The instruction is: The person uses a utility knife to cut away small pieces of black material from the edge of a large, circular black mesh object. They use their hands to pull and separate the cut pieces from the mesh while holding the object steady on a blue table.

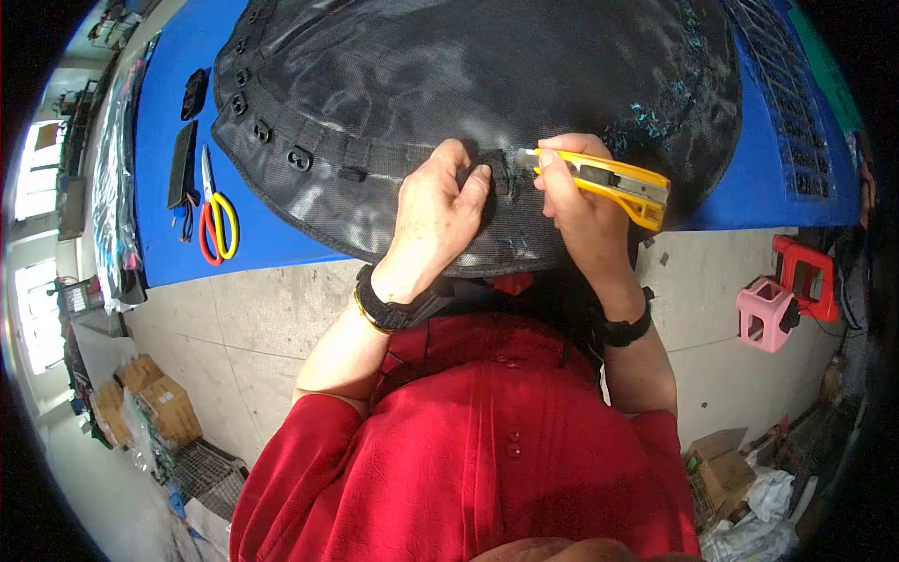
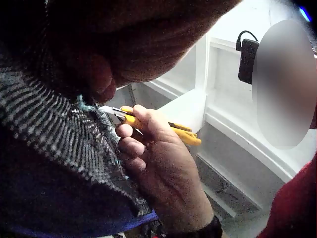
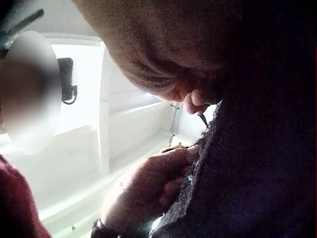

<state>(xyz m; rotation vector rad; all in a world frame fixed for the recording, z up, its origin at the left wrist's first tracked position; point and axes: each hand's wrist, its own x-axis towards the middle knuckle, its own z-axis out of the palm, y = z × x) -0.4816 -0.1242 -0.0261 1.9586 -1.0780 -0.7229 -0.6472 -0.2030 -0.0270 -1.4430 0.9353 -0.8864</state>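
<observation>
A large rounded piece of black mesh fabric [image 1: 421, 75] lies on the table, with a webbing band [image 1: 384, 152] along its near edge. My left hand [image 1: 433, 201] grips the fabric by this band, thumb and forefinger pinching a fold of it. In my right hand [image 1: 585, 201] is a yellow utility knife [image 1: 618, 180], its blade pointing left toward the band, close to the left thumb. Seen from the left wrist, the knife's tip meets a tuft of teal thread [image 2: 85, 104] at the fabric. Teal thread scraps [image 1: 646, 122] are scattered over the fabric's right side.
Scissors [image 1: 218, 220] with red and yellow handles lie on the blue table [image 1: 272, 253] at left, beside a black pouch [image 1: 183, 164]. Black clips [image 1: 300, 159] line the fabric's left border. A pink stool [image 1: 763, 314] and a red stool [image 1: 813, 281] stand right.
</observation>
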